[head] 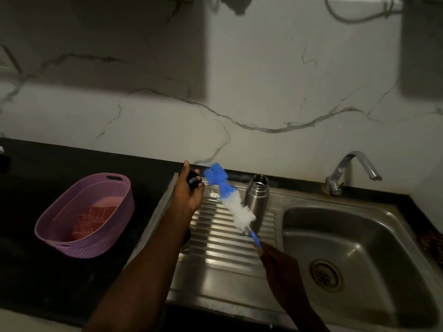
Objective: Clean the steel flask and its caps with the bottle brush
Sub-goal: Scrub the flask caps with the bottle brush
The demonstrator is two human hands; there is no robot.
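The steel flask (255, 197) stands upright and uncapped on the ribbed drainboard (215, 250) beside the sink. My left hand (188, 188) is raised over the drainboard's far left corner and grips a small black cap (193, 180). My right hand (273, 258) holds the blue handle of the bottle brush (230, 197), whose blue and white bristles slant up to the left. The blue tip sits close to the cap; I cannot tell if they touch. Under my left forearm a dark round thing (186, 238) shows on the drainboard, mostly hidden.
A purple plastic basket (112, 212) with a red cloth inside sits on the dark counter at left. The steel sink basin (359, 255) with its drain is at right, a tap (347, 168) behind it. A marble wall backs the counter.
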